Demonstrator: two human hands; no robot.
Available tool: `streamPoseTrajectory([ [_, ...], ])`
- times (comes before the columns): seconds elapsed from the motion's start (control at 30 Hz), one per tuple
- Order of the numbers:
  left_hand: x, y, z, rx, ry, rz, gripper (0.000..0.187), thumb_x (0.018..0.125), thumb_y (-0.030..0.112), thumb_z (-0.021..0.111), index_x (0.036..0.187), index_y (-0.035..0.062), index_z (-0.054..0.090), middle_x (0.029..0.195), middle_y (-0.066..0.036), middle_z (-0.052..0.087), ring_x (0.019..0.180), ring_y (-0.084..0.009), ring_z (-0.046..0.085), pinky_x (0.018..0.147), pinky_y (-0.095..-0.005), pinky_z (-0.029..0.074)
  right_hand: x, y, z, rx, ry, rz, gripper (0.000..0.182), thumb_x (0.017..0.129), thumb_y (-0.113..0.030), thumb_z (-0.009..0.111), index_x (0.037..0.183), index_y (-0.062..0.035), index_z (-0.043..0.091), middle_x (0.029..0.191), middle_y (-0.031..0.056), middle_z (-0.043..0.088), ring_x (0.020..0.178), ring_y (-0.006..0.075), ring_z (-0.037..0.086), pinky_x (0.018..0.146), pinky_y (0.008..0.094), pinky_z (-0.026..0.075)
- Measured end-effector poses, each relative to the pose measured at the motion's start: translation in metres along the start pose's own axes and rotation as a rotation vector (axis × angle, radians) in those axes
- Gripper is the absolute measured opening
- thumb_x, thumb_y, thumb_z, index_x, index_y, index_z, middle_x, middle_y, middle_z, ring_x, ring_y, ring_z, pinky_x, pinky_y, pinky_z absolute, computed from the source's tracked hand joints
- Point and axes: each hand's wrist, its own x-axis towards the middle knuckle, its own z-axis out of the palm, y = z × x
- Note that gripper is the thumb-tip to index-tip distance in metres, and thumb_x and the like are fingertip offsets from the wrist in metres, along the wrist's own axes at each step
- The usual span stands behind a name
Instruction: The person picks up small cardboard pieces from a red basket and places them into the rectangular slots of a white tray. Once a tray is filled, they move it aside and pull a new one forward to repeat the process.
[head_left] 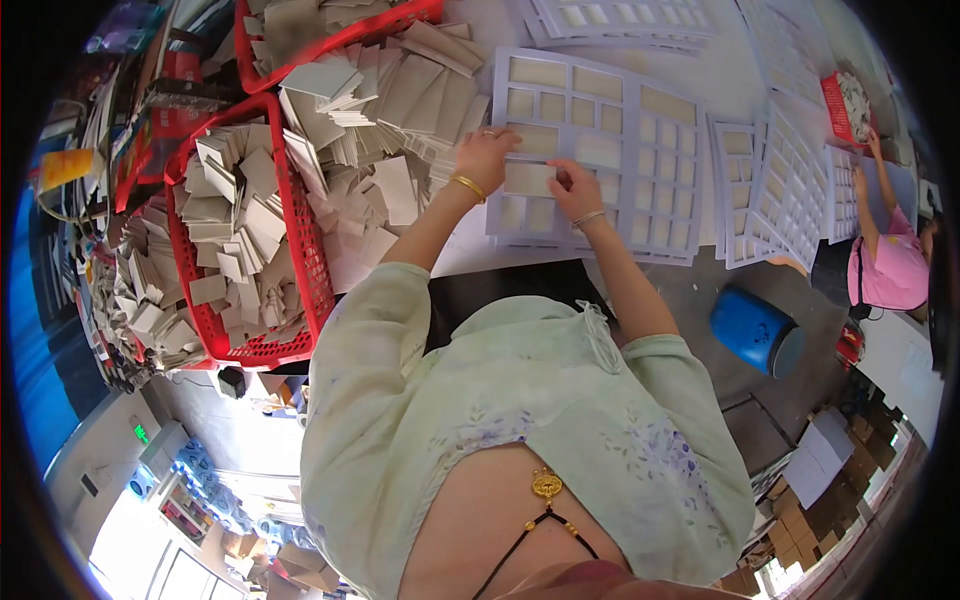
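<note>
Though pale — card point(526, 180) against right grip point(579, 193).

My feed shows a white tabletop point(490, 22). Front middle, directly on it: a stack of white gridded panels point(631, 150), edges out of line. Touching or just left of that, I get a heap of loose greyish card pieces point(425, 95), overlapping at mixed angles. Farther back, more gridded sheets point(635, 42); right side, another overlapping batch point(790, 190). Red slatted basket point(312, 255) at left; I can't tell if it shares this top. Grey floor point(690, 285), right, carries a blue drum point(752, 330).
</note>
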Motion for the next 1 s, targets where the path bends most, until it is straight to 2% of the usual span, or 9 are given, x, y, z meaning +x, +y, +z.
streamPoseTrajectory([
  [0.17,-0.021,0.001,-0.048,-0.219,0.207,-0.072,0.034,0.073,-0.005,0.052,0.101,0.0115,0.063,0.107,-0.008,0.062,0.099,-0.0314,0.057,0.082,-0.0424,0.045,0.002,-0.004,0.003,-0.084,0.054,-0.063,0.026,0.077,-0.008,0.063,0.103,-0.0081,0.063,0.070,0.0072,0.059,0.061,0.0193,0.057,0.062,0.0317,0.048],
  [0.33,-0.090,-0.005,-0.070,-0.200,0.352,-0.109,0.028,0.073,-0.006,0.053,0.096,0.0082,0.063,0.103,-0.011,0.061,0.094,-0.0328,0.058,0.077,-0.0417,0.045,0.006,-0.008,0.001,-0.127,0.066,-0.097,0.026,0.077,-0.007,0.062,0.102,-0.0058,0.063,0.070,0.0079,0.058,0.061,0.0198,0.058,0.062,0.0324,0.049],
  [0.43,-0.134,-0.008,-0.069,-0.213,0.351,-0.182,0.027,0.074,-0.008,0.053,0.095,0.0065,0.063,0.101,-0.012,0.061,0.093,-0.0325,0.059,0.076,-0.0401,0.047,0.004,-0.027,0.001,0.058,-0.033,0.175,0.023,0.077,-0.005,0.061,0.100,-0.0051,0.062,0.076,0.0091,0.060,0.064,0.0199,0.059,0.062,0.0337,0.050],
  [0.5,-0.159,-0.008,-0.066,-0.240,0.337,-0.251,0.027,0.075,-0.009,0.052,0.095,0.0057,0.063,0.099,-0.013,0.061,0.091,-0.0323,0.059,0.076,-0.0392,0.048,0.002,-0.022,0.008,-0.023,0.155,-0.043,0.021,0.076,-0.004,0.060,0.097,-0.0048,0.062,0.081,0.0099,0.060,0.067,0.0220,0.060,0.063,0.0344,0.050],
  [0.57,-0.184,-0.008,-0.066,-0.268,0.320,-0.348,0.026,0.074,-0.010,0.052,0.093,0.0051,0.063,0.096,-0.012,0.062,0.090,-0.0321,0.059,0.076,-0.0389,0.048,0.002,-0.019,0.007,-0.126,0.197,-0.207,0.017,0.077,-0.004,0.060,0.094,-0.0050,0.062,0.085,0.0106,0.060,0.070,0.0251,0.061,0.064,0.0358,0.050],
  [0.73,-0.236,-0.019,-0.052,-0.216,0.299,-0.527,0.015,0.076,-0.001,0.059,0.088,0.0068,0.063,0.087,-0.011,0.059,0.076,-0.0272,0.060,0.067,-0.0368,0.048,-0.002,-0.022,0.001,-0.498,-0.097,-0.511,0.009,0.078,-0.006,0.057,0.086,-0.0070,0.061,0.087,0.0131,0.059,0.077,0.0338,0.060,0.068,0.0415,0.049],
  [0.8,-0.251,-0.026,-0.049,-0.210,0.309,-0.673,0.015,0.077,0.003,0.060,0.090,0.0092,0.062,0.089,-0.010,0.059,0.076,-0.0285,0.061,0.067,-0.0393,0.048,0.006,-0.028,-0.006,-0.591,-0.257,-0.435,0.010,0.079,-0.007,0.056,0.086,-0.0088,0.063,0.088,0.0131,0.060,0.077,0.0343,0.060,0.069,0.0432,0.049],
  [0.93,-0.267,-0.053,-0.046,-0.066,0.503,-0.712,0.020,0.076,0.002,0.061,0.095,0.0080,0.059,0.090,-0.009,0.055,0.069,-0.0231,0.058,0.062,-0.0354,0.048,0.021,-0.069,0.005,-0.909,-0.427,-0.393,0.010,0.079,-0.011,0.059,0.087,-0.0116,0.064,0.091,0.0119,0.063,0.076,0.0326,0.061,0.068,0.0430,0.049],
  [1.0,-0.272,-0.063,-0.045,-0.013,0.558,-0.735,0.023,0.077,0.002,0.061,0.098,0.0084,0.058,0.092,-0.009,0.055,0.069,-0.0232,0.058,0.062,-0.0358,0.048,0.024,-0.095,0.036,-0.622,-0.318,-0.475,0.010,0.078,-0.014,0.061,0.087,-0.0124,0.065,0.090,0.0106,0.064,0.076,0.0313,0.062,0.068,0.0428,0.049],
])
